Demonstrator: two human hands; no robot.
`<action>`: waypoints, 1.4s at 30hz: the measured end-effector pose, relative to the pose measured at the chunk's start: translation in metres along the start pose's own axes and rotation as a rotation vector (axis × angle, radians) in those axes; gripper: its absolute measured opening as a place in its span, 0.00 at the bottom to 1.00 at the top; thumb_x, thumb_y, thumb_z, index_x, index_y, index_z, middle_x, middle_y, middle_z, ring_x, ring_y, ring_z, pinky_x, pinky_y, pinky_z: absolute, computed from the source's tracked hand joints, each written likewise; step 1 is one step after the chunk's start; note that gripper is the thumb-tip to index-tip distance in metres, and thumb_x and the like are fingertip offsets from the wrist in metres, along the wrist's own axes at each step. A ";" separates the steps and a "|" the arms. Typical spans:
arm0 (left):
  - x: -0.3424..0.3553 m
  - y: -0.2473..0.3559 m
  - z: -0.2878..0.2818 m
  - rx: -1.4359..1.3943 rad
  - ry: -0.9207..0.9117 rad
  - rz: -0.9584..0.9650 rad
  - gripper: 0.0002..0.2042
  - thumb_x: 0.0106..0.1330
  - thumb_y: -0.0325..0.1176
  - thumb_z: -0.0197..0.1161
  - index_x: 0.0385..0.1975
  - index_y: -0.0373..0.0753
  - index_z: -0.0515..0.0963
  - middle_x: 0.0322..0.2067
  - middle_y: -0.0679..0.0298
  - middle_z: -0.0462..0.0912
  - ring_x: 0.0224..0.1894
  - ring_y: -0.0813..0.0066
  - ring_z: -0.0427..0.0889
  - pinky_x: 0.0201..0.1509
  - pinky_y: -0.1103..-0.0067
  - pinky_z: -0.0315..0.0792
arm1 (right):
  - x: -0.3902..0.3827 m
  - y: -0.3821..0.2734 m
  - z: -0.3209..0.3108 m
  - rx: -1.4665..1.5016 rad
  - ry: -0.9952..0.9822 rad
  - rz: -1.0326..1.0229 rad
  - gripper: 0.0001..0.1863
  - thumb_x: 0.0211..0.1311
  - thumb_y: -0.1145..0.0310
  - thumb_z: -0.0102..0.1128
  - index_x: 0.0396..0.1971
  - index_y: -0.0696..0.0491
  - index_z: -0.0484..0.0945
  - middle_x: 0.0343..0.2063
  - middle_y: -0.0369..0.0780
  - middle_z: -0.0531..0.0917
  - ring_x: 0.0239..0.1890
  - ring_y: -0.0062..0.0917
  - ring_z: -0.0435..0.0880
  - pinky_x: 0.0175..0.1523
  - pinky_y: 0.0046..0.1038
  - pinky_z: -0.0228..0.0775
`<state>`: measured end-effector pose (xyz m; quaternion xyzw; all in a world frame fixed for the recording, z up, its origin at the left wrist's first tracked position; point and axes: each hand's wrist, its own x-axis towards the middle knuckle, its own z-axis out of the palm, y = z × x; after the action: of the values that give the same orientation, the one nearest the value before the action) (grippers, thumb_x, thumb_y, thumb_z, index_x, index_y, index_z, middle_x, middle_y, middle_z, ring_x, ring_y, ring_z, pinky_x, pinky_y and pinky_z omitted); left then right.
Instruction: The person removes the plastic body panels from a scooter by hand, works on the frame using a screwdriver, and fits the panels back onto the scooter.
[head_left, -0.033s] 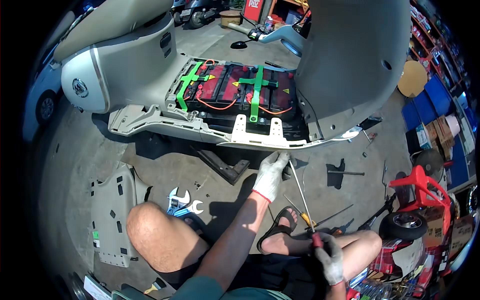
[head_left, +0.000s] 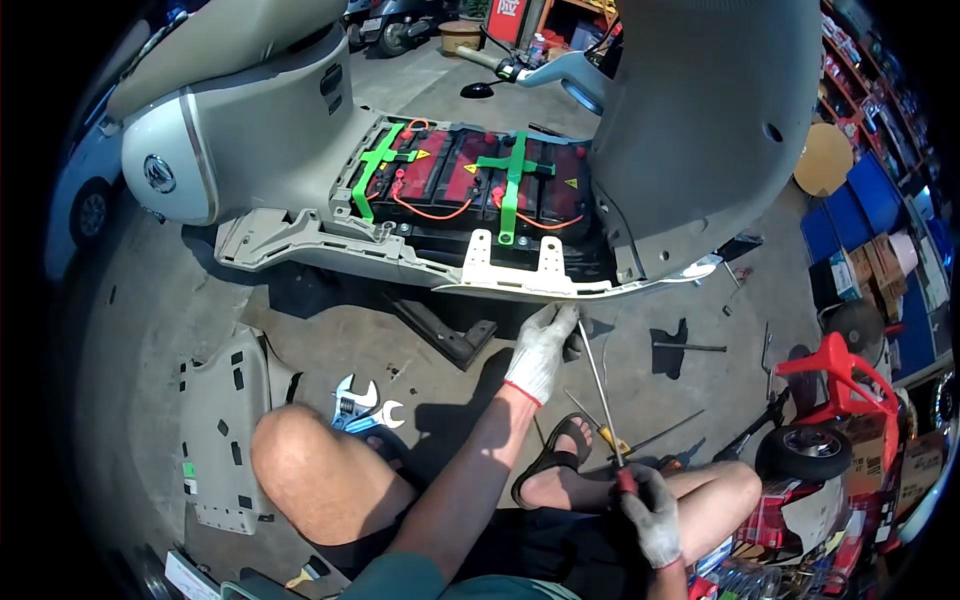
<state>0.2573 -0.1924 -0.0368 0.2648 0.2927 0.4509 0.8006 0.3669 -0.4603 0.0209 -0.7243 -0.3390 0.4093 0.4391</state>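
My right hand (head_left: pixel 654 518), in a pale work glove, is closed around the red handle of a long screwdriver (head_left: pixel 604 400). Its shaft points up to my left hand (head_left: pixel 543 350), gloved in white with a red cuff. Those left fingers are curled together beside the screwdriver's tip, just under the lower edge of the cream side trim (head_left: pixel 520 288) of a scooter. What they pinch, if anything, is hidden. Above the trim lies the open floor bay with black and red batteries (head_left: pixel 440 180), held by green straps (head_left: pixel 513 190) and joined by orange wires.
Two adjustable wrenches (head_left: pixel 362 408) and a removed beige panel (head_left: pixel 225 430) lie at the left. A dark bracket (head_left: pixel 445 335) sits below the scooter. Near my right foot is a yellow-handled screwdriver (head_left: pixel 612 440). A red stool (head_left: pixel 840 385) and a wheel (head_left: pixel 805 452) stand right.
My right hand and the screwdriver handle have shifted slightly left and up. The left hand stays beside the trim's edge.
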 end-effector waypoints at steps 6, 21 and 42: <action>-0.004 0.018 0.003 0.057 0.052 0.069 0.08 0.70 0.38 0.62 0.37 0.40 0.81 0.25 0.73 0.80 0.22 0.88 0.70 0.27 0.87 0.64 | 0.029 0.005 0.044 -0.163 -0.140 -0.030 0.13 0.62 0.75 0.58 0.46 0.60 0.77 0.36 0.40 0.81 0.39 0.21 0.77 0.48 0.24 0.71; 0.012 0.035 0.012 0.362 -0.055 0.231 0.09 0.69 0.32 0.60 0.38 0.33 0.81 0.29 0.65 0.83 0.30 0.83 0.75 0.36 0.82 0.70 | 0.040 -0.054 0.109 0.188 -0.380 0.081 0.13 0.71 0.63 0.54 0.44 0.58 0.76 0.30 0.37 0.82 0.29 0.18 0.76 0.33 0.19 0.68; 0.032 0.030 0.019 0.607 -0.255 0.201 0.16 0.72 0.28 0.53 0.57 0.35 0.75 0.34 0.64 0.83 0.27 0.84 0.73 0.33 0.86 0.70 | 0.072 -0.104 0.136 1.137 -0.598 0.054 0.24 0.64 0.64 0.62 0.55 0.62 0.70 0.49 0.49 0.79 0.50 0.36 0.81 0.54 0.33 0.77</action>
<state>0.2673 -0.1537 -0.0101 0.5728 0.2834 0.3831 0.6670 0.2634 -0.3101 0.0562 -0.2413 -0.1586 0.7202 0.6308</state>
